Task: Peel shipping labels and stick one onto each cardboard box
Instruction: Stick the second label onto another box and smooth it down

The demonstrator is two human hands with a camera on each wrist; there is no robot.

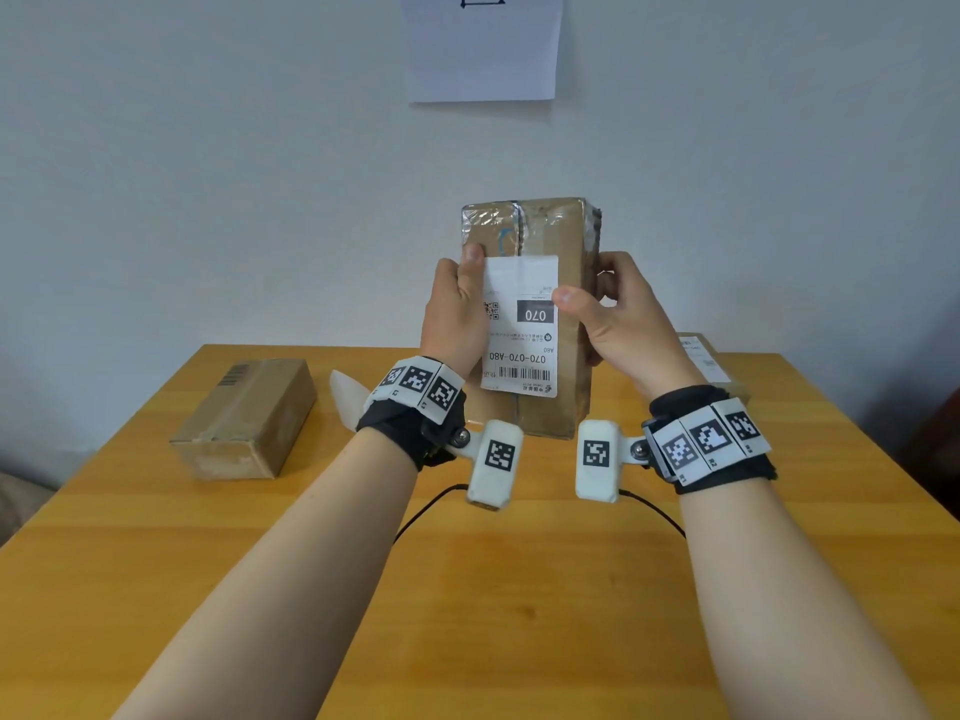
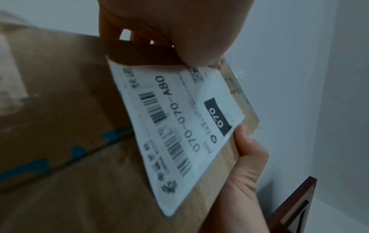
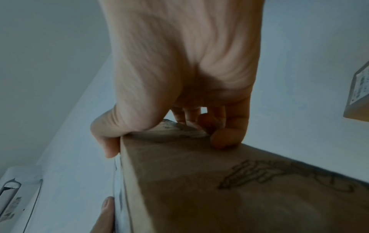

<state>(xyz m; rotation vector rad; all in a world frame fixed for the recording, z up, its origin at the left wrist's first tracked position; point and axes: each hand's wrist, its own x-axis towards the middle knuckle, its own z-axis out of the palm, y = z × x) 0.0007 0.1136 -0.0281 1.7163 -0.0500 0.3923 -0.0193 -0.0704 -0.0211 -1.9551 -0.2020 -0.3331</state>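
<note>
On the left of the table (image 1: 467,589) a flat cardboard box (image 1: 244,418) lies with no label visible, so I judge it still waits. The left hand (image 1: 457,314) grips the held box (image 1: 550,226), thumb pressing the shipping label (image 1: 522,330) onto its face. The right hand (image 1: 618,314) clasps the far side, thumb on the label's edge. At far right another box (image 1: 701,356) already looks labelled.
</note>
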